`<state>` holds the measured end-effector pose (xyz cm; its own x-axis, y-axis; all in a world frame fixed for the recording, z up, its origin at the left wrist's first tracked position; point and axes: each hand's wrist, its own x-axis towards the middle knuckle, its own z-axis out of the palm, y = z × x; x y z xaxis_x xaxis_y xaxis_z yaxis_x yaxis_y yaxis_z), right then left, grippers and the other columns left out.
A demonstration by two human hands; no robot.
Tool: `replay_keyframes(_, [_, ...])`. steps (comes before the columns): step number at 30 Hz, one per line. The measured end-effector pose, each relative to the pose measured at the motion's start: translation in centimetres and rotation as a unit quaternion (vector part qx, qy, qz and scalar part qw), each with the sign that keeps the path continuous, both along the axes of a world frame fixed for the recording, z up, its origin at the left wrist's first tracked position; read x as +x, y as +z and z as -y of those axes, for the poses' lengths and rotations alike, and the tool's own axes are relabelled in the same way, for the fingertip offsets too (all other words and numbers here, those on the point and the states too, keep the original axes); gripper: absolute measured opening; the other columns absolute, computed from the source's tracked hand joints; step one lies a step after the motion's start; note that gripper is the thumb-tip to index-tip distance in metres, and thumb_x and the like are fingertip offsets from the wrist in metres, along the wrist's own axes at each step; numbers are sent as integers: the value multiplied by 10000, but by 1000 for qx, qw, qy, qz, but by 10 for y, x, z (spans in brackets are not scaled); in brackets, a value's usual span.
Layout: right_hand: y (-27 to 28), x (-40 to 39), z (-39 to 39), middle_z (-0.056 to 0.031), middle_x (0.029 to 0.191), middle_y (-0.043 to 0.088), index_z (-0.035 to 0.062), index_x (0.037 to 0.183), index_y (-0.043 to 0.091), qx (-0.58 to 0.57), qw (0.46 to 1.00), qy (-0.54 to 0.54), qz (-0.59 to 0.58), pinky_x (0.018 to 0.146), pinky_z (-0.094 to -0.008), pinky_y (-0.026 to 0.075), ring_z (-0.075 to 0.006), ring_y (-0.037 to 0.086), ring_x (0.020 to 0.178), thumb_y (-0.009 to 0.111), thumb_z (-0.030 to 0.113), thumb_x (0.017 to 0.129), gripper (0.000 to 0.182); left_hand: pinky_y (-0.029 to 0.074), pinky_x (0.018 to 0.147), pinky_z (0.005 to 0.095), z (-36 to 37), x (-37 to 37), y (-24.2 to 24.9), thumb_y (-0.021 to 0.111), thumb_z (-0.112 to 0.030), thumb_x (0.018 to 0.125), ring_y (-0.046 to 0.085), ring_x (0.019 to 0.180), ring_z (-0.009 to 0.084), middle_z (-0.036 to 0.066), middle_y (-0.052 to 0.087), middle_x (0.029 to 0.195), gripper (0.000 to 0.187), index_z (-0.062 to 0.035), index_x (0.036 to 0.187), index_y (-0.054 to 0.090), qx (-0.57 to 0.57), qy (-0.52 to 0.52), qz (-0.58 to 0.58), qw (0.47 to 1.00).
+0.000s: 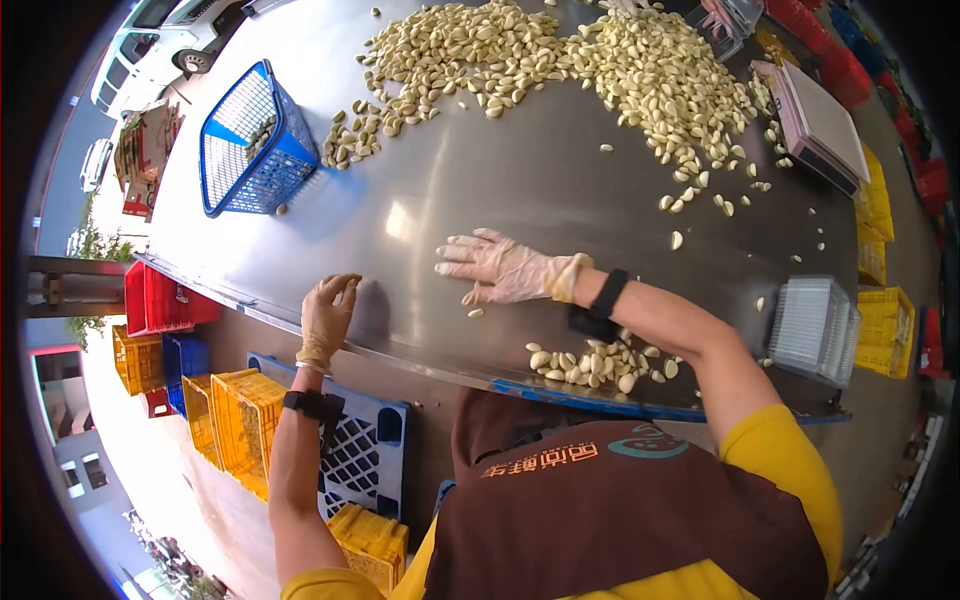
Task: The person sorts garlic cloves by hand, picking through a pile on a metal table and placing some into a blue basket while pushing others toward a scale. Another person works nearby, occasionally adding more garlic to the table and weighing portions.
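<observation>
My right hand (505,267), in a thin translucent glove, lies flat and palm down over the metal table (420,200) with its fingers stretched to the left. A single peeled garlic clove (475,313) rests just below its thumb. My left hand (328,318), also gloved, is raised at the table's front edge, fingers curled toward the thumb. Whatever is in that pinch, if anything, is too small to make out. Under my right forearm is a small heap of garlic cloves (600,366). Larger heaps of cloves (470,55) spread across the far side.
A blue plastic basket (285,150) stands at the far left with something in its bottom. Stacked clear plastic trays (812,330) sit at the right, below a white-topped box (815,125). Yellow crates (245,415) and a blue pallet (365,450) are on the floor beyond the table edge.
</observation>
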<state>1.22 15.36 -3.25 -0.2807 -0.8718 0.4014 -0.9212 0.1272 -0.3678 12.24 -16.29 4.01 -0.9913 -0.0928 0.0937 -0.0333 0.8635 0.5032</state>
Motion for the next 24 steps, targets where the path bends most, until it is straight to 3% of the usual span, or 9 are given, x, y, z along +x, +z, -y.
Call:
replay_keyframes(1, [1, 10, -2, -103, 1399, 525, 131, 1247, 621, -2, 1000, 4, 0, 1136, -443, 333, -270, 474, 1328, 595, 380, 957, 383, 531, 803, 367, 0, 2, -1, 643, -150, 921, 689, 891, 298, 116, 723, 965, 141, -76, 982, 746, 4, 21, -8, 1000])
replay_keyframes(3, [5, 45, -8, -114, 1380, 537, 89, 1202, 636, 52, 962, 227, 144, 1164, -427, 296, -275, 446, 1349, 548, 386, 985, 378, 532, 798, 361, 3, -1, -3, 643, -151, 923, 692, 888, 292, 120, 723, 961, 144, -71, 983, 746, 2, 40, -17, 999])
replay_keyframes(5, [8, 80, -53, -97, 1258, 593, 68, 1124, 647, 22, 939, 221, 264, 1117, -412, 353, -274, 511, 1253, 578, 248, 965, 250, 533, 792, 348, 4, 4, -9, 644, -155, 925, 697, 879, 284, 126, 723, 957, 150, -63, 987, 745, 12, 60, -25, 998])
replay_keyframes(9, [37, 85, -156, -10, 1050, 574, 108, 890, 586, 76, 939, 252, 220, 1029, -421, 418, -223, 548, 1115, 628, 176, 921, 86, 538, 794, 338, 8, 4, -11, 642, -167, 932, 701, 871, 281, 126, 725, 978, 159, -62, 997, 742, 29, 75, -38, 996])
replay_keyframes(12, [69, 76, -214, -12, 1215, 580, 115, 1065, 631, 210, 946, 184, 168, 1117, -444, 336, -217, 506, 1255, 668, 169, 862, 213, 538, 799, 341, 9, 3, -13, 634, -165, 936, 702, 874, 278, 126, 726, 981, 168, -50, 1001, 737, 20, 73, -35, 996])
replay_keyframes(15, [90, 82, -268, -53, 1408, 524, 138, 1335, 522, 188, 974, -17, 129, 1163, -466, 234, -242, 468, 1331, 681, 222, 828, 538, 538, 795, 339, 8, 2, -10, 629, -155, 941, 701, 873, 286, 135, 725, 980, 168, -36, 998, 732, 29, 66, -36, 997])
replay_keyframes(18, [97, 113, -289, -24, 1435, 505, 233, 1358, 516, 261, 951, 133, 101, 1161, -440, 208, -214, 446, 1354, 639, 274, 871, 504, 538, 791, 332, 9, 1, -13, 629, -144, 940, 703, 868, 276, 140, 726, 978, 164, -28, 997, 731, 24, 75, -14, 997])
replay_keyframes(22, [54, 119, -270, 38, 1390, 517, 332, 1263, 519, 227, 964, 132, -41, 1110, -465, 231, -172, 494, 1306, 568, 283, 924, 346, 539, 781, 317, 10, -1, -16, 639, -136, 940, 702, 842, 241, 134, 730, 957, 161, -19, 996, 734, 36, 91, -8, 995])
replay_keyframes(24, [29, 98, -257, 24, 1355, 524, 323, 1211, 520, 144, 980, 131, -42, 1012, -487, 350, -199, 503, 1289, 578, 266, 896, 326, 539, 779, 315, 10, 0, -16, 639, -132, 940, 702, 844, 237, 137, 727, 959, 158, -22, 998, 736, 32, 94, -4, 995])
